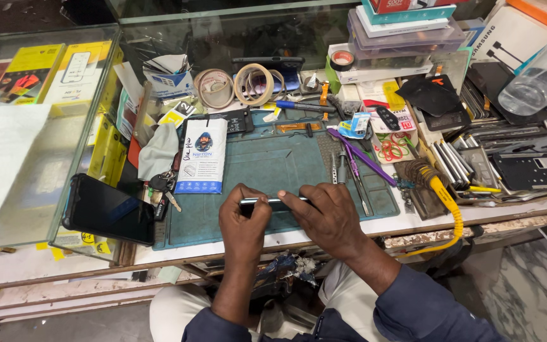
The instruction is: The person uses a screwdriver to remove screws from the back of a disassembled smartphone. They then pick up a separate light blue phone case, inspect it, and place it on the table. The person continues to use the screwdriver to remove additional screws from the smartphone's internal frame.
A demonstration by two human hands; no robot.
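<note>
Both hands, left hand [243,218] and right hand [327,218], close their fingers round one phone [273,201] held edge-on above the teal mat [267,168]. One white-and-blue flat packet [201,156] lies beyond on the mat, two tape rolls [235,85] behind it, and one dark phone [110,209] rests left.

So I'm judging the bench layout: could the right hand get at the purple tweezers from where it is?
Probably yes: the purple tweezers lie uncovered on the mat just beyond the right hand, though it is currently gripping the phone.
</note>
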